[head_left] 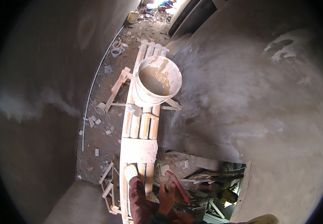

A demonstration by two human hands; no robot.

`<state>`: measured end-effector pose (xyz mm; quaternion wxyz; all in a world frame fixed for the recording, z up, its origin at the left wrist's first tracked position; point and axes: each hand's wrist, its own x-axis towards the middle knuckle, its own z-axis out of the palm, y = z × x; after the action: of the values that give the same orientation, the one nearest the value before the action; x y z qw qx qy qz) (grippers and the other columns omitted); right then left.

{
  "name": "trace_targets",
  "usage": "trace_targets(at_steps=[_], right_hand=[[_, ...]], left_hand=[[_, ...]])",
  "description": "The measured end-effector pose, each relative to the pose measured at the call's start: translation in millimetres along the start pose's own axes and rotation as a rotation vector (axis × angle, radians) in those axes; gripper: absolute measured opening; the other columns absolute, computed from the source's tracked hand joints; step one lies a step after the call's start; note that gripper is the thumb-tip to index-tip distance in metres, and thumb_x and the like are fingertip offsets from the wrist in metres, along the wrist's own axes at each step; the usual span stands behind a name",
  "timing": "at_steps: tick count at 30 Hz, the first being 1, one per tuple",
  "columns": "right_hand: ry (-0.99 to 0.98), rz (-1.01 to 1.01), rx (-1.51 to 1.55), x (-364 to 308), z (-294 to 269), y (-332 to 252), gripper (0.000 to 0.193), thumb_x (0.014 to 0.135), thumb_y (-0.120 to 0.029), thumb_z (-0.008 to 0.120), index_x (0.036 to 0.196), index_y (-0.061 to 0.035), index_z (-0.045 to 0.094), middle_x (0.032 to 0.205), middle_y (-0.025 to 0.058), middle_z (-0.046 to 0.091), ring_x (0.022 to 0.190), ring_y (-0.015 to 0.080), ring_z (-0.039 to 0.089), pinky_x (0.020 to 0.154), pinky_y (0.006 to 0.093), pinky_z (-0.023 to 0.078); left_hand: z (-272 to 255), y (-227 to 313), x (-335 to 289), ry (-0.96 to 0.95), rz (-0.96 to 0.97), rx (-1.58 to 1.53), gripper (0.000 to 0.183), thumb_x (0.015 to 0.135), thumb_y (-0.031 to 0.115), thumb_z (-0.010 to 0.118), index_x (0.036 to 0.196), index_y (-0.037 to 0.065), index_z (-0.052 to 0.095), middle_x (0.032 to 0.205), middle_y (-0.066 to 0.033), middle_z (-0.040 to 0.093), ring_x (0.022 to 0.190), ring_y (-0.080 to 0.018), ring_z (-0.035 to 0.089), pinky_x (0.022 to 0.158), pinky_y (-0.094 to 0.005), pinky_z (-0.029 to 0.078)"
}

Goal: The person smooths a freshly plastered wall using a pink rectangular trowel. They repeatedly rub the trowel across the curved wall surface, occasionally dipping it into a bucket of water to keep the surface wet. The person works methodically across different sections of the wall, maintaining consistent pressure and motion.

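My left hand (166, 198) is raised in front of my legs, fingers closed against a long, narrow red tool (179, 187) seen nearly edge-on. The tool slants down to the right, and its exact kind does not show. Lower down, my right hand (184, 216) is only partly in view, its fingers hidden. Ahead on a bench of wooden poles (144, 127) stands a white bucket (157, 80), smeared inside and holding wet grey-brown mix. Just nearer than the bucket lies a trowel (135, 109), its pale blade to the left and wooden handle to the right.
My shoe (131, 171) rests on the bench, behind a pale board (139, 150) laid across the poles. Walls rise on both sides; the right wall (221, 100) has damp-looking patches. Rubble (93, 120) and a long pale pipe (91, 89) lie on the floor. Planks (210, 175) pile up below right.
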<state>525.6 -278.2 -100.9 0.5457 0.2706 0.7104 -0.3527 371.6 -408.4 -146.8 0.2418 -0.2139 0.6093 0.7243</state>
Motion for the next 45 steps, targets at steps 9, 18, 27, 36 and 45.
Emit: trace_targets(at_steps=[9, 18, 27, 36, 45], right_hand=[[0.034, -0.072, 0.056, -69.0, -13.8, 31.1, 0.082, 0.104, -0.042, 0.069, 0.170, -0.0026, 0.039, 0.155, 0.0324, 0.060, 0.137, 0.0475, 0.065, 0.111, 0.0553, 0.053], [0.369, -0.104, 0.271, -69.9, 57.5, 84.8, 0.083, 0.105, -0.046, 0.067, 0.170, -0.0034, 0.039, 0.155, 0.0331, 0.060, 0.137, 0.0489, 0.064, 0.112, 0.0568, 0.053], [0.514, -0.007, 0.409, -18.4, 97.6, 84.6, 0.084, 0.106, -0.050, 0.065, 0.171, -0.0042, 0.039, 0.154, 0.0338, 0.060, 0.137, 0.0503, 0.063, 0.112, 0.0583, 0.052], [0.684, -0.036, 0.382, 52.4, 90.8, 81.5, 0.085, 0.107, -0.054, 0.064, 0.171, -0.0050, 0.039, 0.154, 0.0346, 0.059, 0.137, 0.0517, 0.062, 0.112, 0.0598, 0.051], [0.849, -0.025, 0.504, 107.9, 23.7, 70.0, 0.094, 0.098, -0.026, 0.078, 0.174, -0.0003, 0.029, 0.156, 0.0338, 0.060, 0.138, 0.0438, 0.067, 0.111, 0.0511, 0.055]], left_hand=[[27.9, 51.9, -29.2, -0.189, 0.101, -0.053, 0.042, 0.108, 0.038, 0.076, 0.126, 0.002, 0.065, 0.104, -0.0045, 0.069, 0.094, -0.0139, 0.062, 0.087, -0.0340, 0.054], [68.7, 80.8, -81.3, -0.379, -0.026, 0.180, 0.042, 0.108, 0.041, 0.076, 0.125, 0.003, 0.067, 0.106, -0.0037, 0.071, 0.097, -0.0131, 0.064, 0.087, -0.0345, 0.055], [78.1, 86.4, -55.6, -0.412, -0.099, 0.317, 0.046, 0.111, 0.045, 0.072, 0.129, 0.003, 0.065, 0.100, 0.0008, 0.063, 0.088, -0.0096, 0.057, 0.075, -0.0301, 0.049], [116.3, 140.3, 30.1, -0.675, -0.036, 0.334, 0.046, 0.112, 0.045, 0.069, 0.131, 0.004, 0.064, 0.108, -0.0012, 0.065, 0.098, -0.0097, 0.057, 0.086, -0.0302, 0.050], [159.9, 79.3, 82.0, -0.721, -0.036, 0.085, 0.039, 0.112, 0.039, 0.071, 0.132, 0.006, 0.064, 0.111, 0.0005, 0.063, 0.100, -0.0093, 0.055, 0.089, -0.0308, 0.049]])
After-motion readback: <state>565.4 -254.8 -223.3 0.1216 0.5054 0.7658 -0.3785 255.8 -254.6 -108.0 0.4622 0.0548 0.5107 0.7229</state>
